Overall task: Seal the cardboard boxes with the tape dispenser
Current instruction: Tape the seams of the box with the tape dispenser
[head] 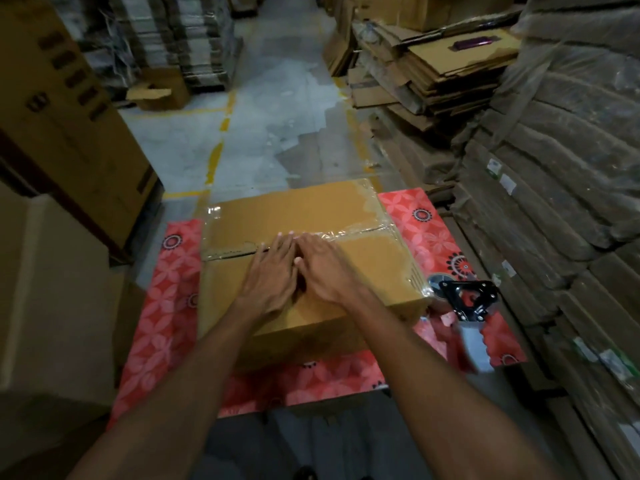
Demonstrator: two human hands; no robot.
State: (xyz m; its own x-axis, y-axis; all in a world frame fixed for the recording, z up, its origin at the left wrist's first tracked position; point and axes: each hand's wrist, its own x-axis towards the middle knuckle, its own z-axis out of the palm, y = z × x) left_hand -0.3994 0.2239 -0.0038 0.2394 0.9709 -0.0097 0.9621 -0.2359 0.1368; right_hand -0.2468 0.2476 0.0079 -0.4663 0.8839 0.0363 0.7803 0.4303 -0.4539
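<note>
Both hands, the left hand (273, 271) and right hand (323, 266), press flat side by side on a cardboard box (363, 271) along its taped seam; the tape dispenser (465, 301) lies beside it on a red-patterned worktop (166, 306).

The cardboard box (363, 271) is plain tan-brown, with clear, glossy tape (346, 233) along its seam. The tabletop (166, 306) is red-pink, patterned with paler petal shapes and black-and-white ringed medallions. The tape dispenser (467, 299) has a black frame with red inside; its handle blurs into red and pale grey. The floor (270, 133) is grey, crossed by worn yellow lines (214, 157). One purple object (474, 43) lies on the brown flattened cardboard (433, 74).
</note>
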